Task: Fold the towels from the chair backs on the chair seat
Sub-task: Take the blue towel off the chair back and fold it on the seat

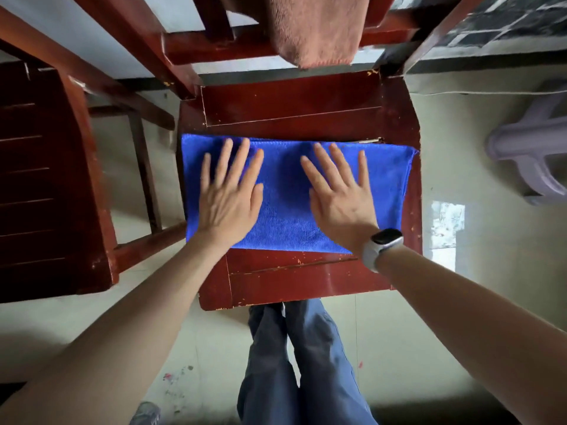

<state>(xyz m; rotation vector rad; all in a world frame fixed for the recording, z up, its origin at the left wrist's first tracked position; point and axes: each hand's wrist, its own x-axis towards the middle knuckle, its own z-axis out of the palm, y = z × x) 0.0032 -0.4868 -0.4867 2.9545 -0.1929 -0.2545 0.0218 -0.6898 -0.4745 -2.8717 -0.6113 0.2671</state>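
Note:
A blue towel (285, 194) lies folded into a wide rectangle across the red-brown wooden chair seat (291, 118). My left hand (230, 194) rests flat on the towel's left half, fingers spread. My right hand (340, 191), with a watch on its wrist, lies flat on the right half, fingers spread too. Neither hand grips the cloth. A pink towel (313, 29) hangs over the chair back at the top of the view, above the seat.
A second dark wooden chair (52, 179) stands close on the left. A pale plastic stool (534, 148) sits on the floor at the right. My legs (300, 363) are just in front of the seat's near edge.

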